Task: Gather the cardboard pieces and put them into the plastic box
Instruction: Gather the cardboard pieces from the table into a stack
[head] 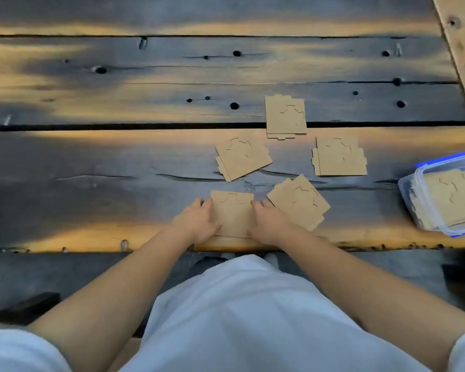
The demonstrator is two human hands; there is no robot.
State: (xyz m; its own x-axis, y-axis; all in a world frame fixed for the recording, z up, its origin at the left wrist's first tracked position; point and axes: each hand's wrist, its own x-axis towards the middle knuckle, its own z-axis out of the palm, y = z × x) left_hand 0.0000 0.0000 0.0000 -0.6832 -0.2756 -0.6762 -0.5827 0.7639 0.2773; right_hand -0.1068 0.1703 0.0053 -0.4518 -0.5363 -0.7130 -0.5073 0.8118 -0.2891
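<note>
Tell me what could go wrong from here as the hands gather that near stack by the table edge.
1. The near stack, held between the left hand and right hand, sits close to the table edge; loose pieces could slide off.
2. The right hand nearly touches the neighbouring pile and may knock it askew.
3. The plastic box already holds cardboard, so added pieces may not lie flat.

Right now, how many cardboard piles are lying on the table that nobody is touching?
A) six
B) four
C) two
B: four cardboard piles lie untouched on the wooden table, at and, while the left hand and right hand press a fifth pile between them, and more cardboard sits in the plastic box.
</note>
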